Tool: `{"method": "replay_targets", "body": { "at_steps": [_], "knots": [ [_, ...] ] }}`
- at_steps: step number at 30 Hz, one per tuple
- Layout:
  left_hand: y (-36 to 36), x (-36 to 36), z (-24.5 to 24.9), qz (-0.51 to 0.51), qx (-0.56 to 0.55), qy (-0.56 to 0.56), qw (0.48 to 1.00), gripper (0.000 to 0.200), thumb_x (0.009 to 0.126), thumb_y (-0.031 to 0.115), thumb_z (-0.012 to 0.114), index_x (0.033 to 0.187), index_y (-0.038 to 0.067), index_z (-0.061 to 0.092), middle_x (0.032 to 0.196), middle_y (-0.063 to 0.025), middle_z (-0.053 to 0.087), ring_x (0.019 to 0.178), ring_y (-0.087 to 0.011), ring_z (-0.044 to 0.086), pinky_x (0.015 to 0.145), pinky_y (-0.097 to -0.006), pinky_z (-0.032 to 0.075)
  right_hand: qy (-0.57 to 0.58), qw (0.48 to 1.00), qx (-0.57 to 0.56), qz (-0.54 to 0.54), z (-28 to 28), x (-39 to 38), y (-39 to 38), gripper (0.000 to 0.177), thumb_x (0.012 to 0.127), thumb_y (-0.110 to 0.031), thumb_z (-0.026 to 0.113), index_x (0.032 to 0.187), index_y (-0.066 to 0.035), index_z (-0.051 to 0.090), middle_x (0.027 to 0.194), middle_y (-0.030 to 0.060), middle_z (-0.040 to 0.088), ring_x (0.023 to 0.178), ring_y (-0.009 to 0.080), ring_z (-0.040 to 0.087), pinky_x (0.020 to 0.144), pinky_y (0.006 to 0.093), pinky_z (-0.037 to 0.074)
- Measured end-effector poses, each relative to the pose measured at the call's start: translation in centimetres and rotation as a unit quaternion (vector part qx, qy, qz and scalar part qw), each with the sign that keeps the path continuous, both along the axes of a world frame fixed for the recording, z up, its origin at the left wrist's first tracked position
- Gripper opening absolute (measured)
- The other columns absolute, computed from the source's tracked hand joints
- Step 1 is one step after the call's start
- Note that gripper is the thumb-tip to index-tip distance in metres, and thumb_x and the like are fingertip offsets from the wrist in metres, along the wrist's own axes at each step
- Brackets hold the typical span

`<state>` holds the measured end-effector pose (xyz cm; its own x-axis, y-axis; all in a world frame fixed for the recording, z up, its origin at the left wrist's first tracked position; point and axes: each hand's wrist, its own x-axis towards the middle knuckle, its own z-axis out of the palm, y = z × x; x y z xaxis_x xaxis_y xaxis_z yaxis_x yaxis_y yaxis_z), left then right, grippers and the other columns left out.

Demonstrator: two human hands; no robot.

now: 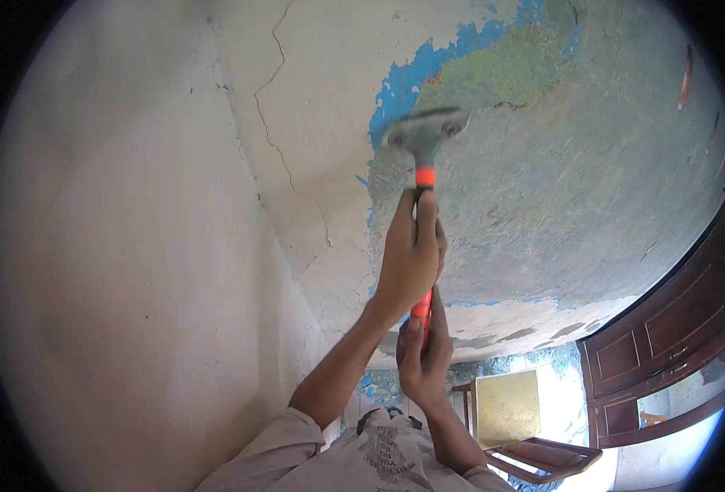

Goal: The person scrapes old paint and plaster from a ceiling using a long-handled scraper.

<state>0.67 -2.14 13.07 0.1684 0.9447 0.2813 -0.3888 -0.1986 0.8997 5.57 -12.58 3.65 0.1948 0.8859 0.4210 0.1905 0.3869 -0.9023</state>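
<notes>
The left hand (414,250) and right hand (425,361) grip the scraper (425,156), its top near blue paint (399,94) above them.

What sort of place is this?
Probably a room in a home under renovation: a surface with patchy, partly stripped paint, a scraper, and dark wooden furniture.

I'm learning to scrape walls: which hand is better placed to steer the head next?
Probably the left hand: it grips the handle close to the head, while the right hand holds lower down.
</notes>
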Motion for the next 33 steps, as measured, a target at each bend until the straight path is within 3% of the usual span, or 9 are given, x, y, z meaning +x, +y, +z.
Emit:
{"method": "replay_targets", "body": {
  "at_steps": [2, 8, 13, 16, 19, 22, 25, 31, 33],
  "knots": [
    [0.1, -0.3, 0.6, -0.013, 0.0, 0.004, 1.0, 0.034, 0.109, 0.044, 0.041, 0.098, 0.012, 0.044, 0.062, 0.0062, 0.033, 0.041, -0.0029, 0.029, 0.036, -0.0228, 0.022, 0.002, 1.0, -0.021, 0.002, 1.3, 0.0, 0.1, 0.053, 0.105, -0.015, 0.044, 0.148, 0.014, 0.033, 0.082, 0.0154, 0.065, 0.064, 0.0134, 0.058, 0.057, 0.0305, 0.046],
    [-0.6, -0.5, -1.4, -0.001, -0.017, 0.011, 1.0, 0.035, 0.109, 0.044, 0.04, 0.097, 0.012, 0.043, 0.062, 0.0061, 0.031, 0.041, -0.0032, 0.028, 0.035, -0.0236, 0.022, -0.03, 1.0, 0.009, -0.002, -1.5, 0.0, -0.5, 0.054, 0.105, -0.014, 0.045, 0.149, 0.014, 0.032, 0.097, 0.0244, 0.068, 0.071, 0.0171, 0.064, 0.062, 0.032, 0.051],
    [-0.6, -0.7, -1.0, -0.01, -0.006, 0.01, 1.0, 0.033, 0.109, 0.042, 0.04, 0.096, 0.012, 0.043, 0.062, 0.0059, 0.032, 0.041, -0.0033, 0.028, 0.035, -0.0236, 0.021, -0.03, 0.999, -0.043, 0.007, -0.4, -0.2, -1.1, 0.054, 0.105, -0.014, 0.045, 0.15, 0.014, 0.031, 0.089, 0.022, 0.068, 0.066, 0.0165, 0.063, 0.059, 0.0318, 0.05],
    [-0.8, -0.5, -1.5, -0.016, -0.03, 0.005, 0.999, 0.033, 0.109, 0.041, 0.04, 0.096, 0.012, 0.042, 0.063, 0.0057, 0.032, 0.041, -0.0035, 0.028, 0.035, -0.0235, 0.021, -0.025, 0.999, 0.024, -0.008, -1.8, -0.2, -0.6, 0.054, 0.104, -0.013, 0.045, 0.15, 0.013, 0.032, 0.079, 0.0176, 0.065, 0.059, 0.0143, 0.059, 0.054, 0.0305, 0.046],
    [-0.6, -0.3, -0.1, -0.02, -0.039, -0.005, 0.999, 0.032, 0.109, 0.04, 0.039, 0.096, 0.012, 0.042, 0.063, 0.0055, 0.033, 0.041, -0.0036, 0.028, 0.035, -0.0234, 0.022, 0.016, 1.0, 0.015, 0.016, -0.3, -0.2, -0.7, 0.059, 0.109, -0.027, 0.04, 0.153, 0.01, 0.028, 0.063, -0.0035, 0.048, 0.051, 0.0021, 0.042, 0.047, 0.0215, 0.032],
    [-0.5, -0.5, -0.6, -0.012, -0.019, 0.009, 1.0, 0.03, 0.11, 0.039, 0.039, 0.097, 0.011, 0.042, 0.063, 0.0054, 0.033, 0.041, -0.0036, 0.029, 0.035, -0.0235, 0.022, -0.018, 0.999, 0.027, -0.009, -1.3, -0.4, -0.4, 0.059, 0.109, -0.026, 0.041, 0.153, 0.01, 0.027, 0.063, -0.0032, 0.048, 0.051, 0.0021, 0.042, 0.047, 0.0212, 0.032],
    [-1.0, -0.4, -0.8, -0.017, -0.032, 0.008, 0.999, 0.031, 0.11, 0.039, 0.039, 0.097, 0.011, 0.042, 0.063, 0.0055, 0.032, 0.041, -0.0034, 0.029, 0.035, -0.0234, 0.022, -0.022, 1.0, 0.008, -0.014, -1.1, -0.1, -0.9, 0.054, 0.104, -0.014, 0.047, 0.149, 0.013, 0.033, 0.075, 0.0147, 0.064, 0.063, 0.0124, 0.06, 0.056, 0.0296, 0.047],
    [-0.3, -0.7, -0.3, -0.011, -0.01, 0.02, 1.0, 0.034, 0.109, 0.043, 0.04, 0.097, 0.012, 0.043, 0.063, 0.0056, 0.033, 0.041, -0.0033, 0.03, 0.035, -0.0233, 0.022, -0.038, 0.998, -0.043, -0.01, 0.1, -0.1, -1.0, 0.056, 0.104, -0.017, 0.047, 0.148, 0.014, 0.033, 0.076, 0.0173, 0.064, 0.065, 0.014, 0.062, 0.058, 0.0299, 0.049],
    [-0.9, -0.8, -1.5, -0.012, -0.031, 0.021, 0.999, 0.035, 0.109, 0.044, 0.04, 0.097, 0.012, 0.043, 0.063, 0.0055, 0.033, 0.042, -0.0035, 0.03, 0.035, -0.0236, 0.022, -0.037, 0.999, -0.006, -0.015, -1.3, -0.4, -1.2, 0.055, 0.104, -0.017, 0.047, 0.148, 0.014, 0.033, 0.076, 0.0166, 0.065, 0.064, 0.0139, 0.062, 0.057, 0.0305, 0.048]
  ]
}}
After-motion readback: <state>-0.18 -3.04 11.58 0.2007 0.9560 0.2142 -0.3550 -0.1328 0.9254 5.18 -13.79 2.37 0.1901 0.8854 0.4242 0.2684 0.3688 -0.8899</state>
